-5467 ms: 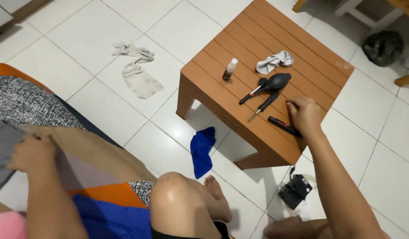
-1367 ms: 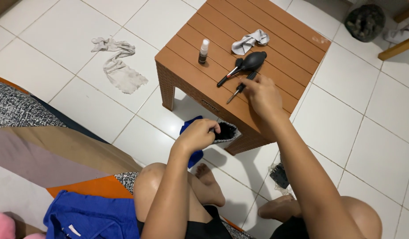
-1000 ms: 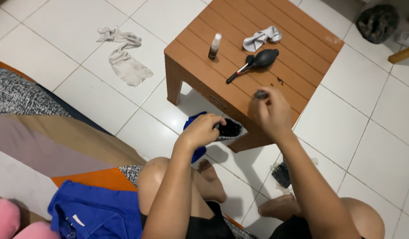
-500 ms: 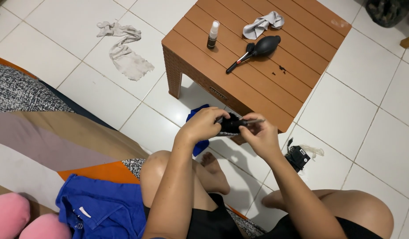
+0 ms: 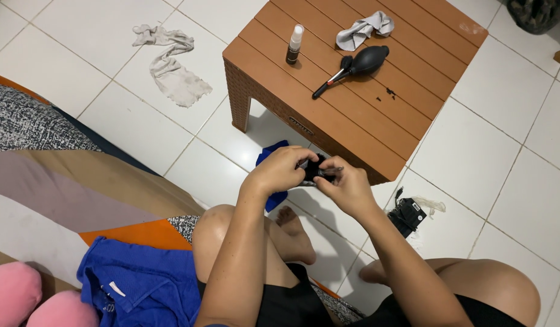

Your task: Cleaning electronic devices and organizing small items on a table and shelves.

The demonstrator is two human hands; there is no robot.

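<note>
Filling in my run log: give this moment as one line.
left hand: holds small black pouch | right hand: pushes thin tool into it | table: air blower, spray bottle, grey cloth

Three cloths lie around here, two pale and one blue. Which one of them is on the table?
The small pale grey cloth, crumpled at the table's far side beside the black air blower. The longer pale cloth and the blue cloth lie on the floor tiles.

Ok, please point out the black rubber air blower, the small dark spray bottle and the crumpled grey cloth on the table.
black rubber air blower (image 5: 368, 59), head view, its bulb.
small dark spray bottle (image 5: 294, 48), head view, its body.
crumpled grey cloth (image 5: 363, 29), head view, its middle folds.
</note>
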